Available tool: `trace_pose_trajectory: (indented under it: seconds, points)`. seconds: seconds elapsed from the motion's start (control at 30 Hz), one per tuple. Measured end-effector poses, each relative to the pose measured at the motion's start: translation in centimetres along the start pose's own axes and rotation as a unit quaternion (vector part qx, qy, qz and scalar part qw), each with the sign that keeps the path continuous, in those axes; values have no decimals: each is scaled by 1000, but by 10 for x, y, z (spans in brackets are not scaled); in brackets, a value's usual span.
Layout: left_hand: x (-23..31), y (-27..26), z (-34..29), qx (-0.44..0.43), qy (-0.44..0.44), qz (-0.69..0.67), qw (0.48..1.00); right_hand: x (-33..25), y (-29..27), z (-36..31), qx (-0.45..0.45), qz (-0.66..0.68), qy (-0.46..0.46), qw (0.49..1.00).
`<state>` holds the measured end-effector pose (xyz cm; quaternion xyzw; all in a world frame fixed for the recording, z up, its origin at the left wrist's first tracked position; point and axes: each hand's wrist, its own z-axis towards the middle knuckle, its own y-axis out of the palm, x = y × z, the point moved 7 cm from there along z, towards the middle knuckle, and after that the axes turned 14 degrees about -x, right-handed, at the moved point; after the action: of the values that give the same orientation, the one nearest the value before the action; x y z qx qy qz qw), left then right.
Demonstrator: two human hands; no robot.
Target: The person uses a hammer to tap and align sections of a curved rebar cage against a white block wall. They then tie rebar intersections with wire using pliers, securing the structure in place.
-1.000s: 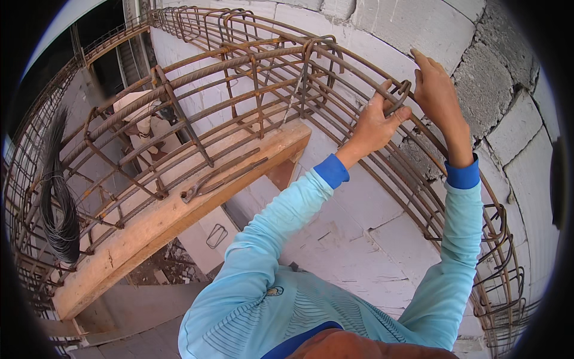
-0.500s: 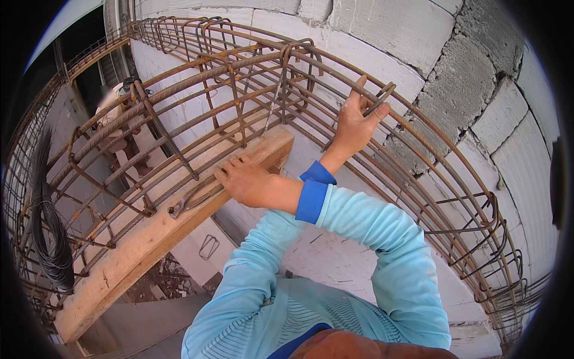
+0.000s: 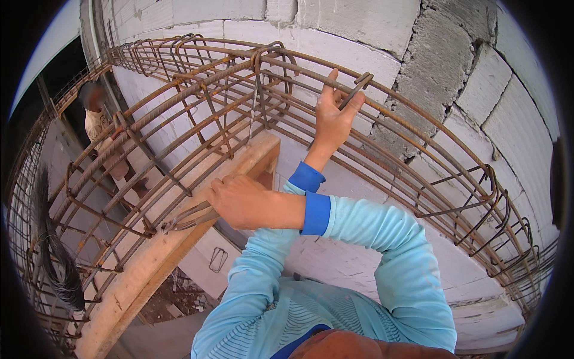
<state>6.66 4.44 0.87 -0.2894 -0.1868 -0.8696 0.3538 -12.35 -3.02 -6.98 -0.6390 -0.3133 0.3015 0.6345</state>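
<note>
My forearms cross, right over left. My left hand (image 3: pixel 333 119) closes on a rusty steel stirrup (image 3: pixel 354 93) at the long rebars (image 3: pixel 412 113) on the right, its index finger pointing up along a bar. My right hand (image 3: pixel 239 201) is shut on the handles of steel pincers (image 3: pixel 188 218), whose jaws point left over the wooden beam (image 3: pixel 143 269). The palm hides the handle ends. The rebar cage (image 3: pixel 224 75) bends at a corner beyond both hands.
A bundle of dark tie wire (image 3: pixel 58 263) hangs on the cage at the left. A block wall (image 3: pixel 353 27) rises behind the bars. Another person (image 3: pixel 98 122) stands beyond the cage, far left. A loose stirrup (image 3: pixel 218 259) lies on a pale board below.
The pincers, which lay along the beam under my right hand, are now gripped and drawn slightly toward me. My left hand stays on the stirrup. The whole view has shifted, showing more of the other person.
</note>
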Motion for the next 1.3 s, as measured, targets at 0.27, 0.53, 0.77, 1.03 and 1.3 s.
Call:
trace_pose_trajectory:
  seconds: [0.27,0.53,0.77,1.03,1.3]
  points:
    - [-1,-1,-1,-1,-1,-20,1000,3,-62,-141,184,216,119,951]
    - [4,-7,-10,61,21,50,997,22,-59,-282,370,335,290,817]
    - [43,-11,-35,183,87,250,947,7,-42,-347,498,333,317,735]
    - [76,-2,89,-82,115,431,891,1,-41,-363,528,335,301,720]
    - [0,-2,125,-265,-117,477,830,17,-71,-358,490,298,292,766]
